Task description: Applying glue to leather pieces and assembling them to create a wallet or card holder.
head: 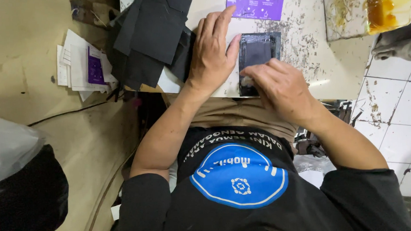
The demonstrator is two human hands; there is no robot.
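Observation:
A flat dark rectangular piece point(258, 49) lies on the stained white work board point(305, 54). My left hand point(211, 49) rests flat beside it, fingers spread, thumb against its left edge. My right hand point(279, 86) is curled over the piece's near end, fingertips pinched on something small and pale point(247, 80) pressed to its surface; what that is, I cannot tell. Both forearms reach out over my lap.
A pile of black sheets point(152, 34) lies left of the board, with white and purple papers point(83, 65) further left. A purple card point(255, 0) sits at the far edge. A tray with yellow glue point(380, 3) stands at the right. Tiled floor point(397, 105) shows beyond.

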